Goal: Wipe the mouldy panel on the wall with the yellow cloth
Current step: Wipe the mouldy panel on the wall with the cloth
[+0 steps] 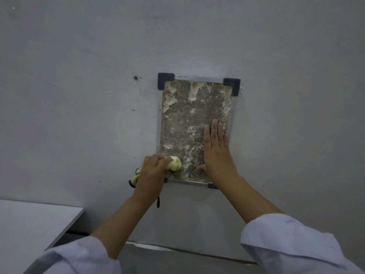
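Note:
The mouldy panel (189, 115) hangs on the grey wall, a brown rectangle blotched with white patches, held by black corner brackets. My left hand (152, 175) grips the bunched yellow cloth (174, 163) and presses it against the panel's lower left corner. A dark-edged tail of the cloth hangs out to the left of that hand. My right hand (216, 153) lies flat on the panel's lower right part, fingers straight and pointing up.
The grey wall (79, 95) carries a small screw (135, 77) to the left of the panel. A white tabletop (29, 224) juts in at the lower left. A dark cord (158, 202) dangles under my left wrist.

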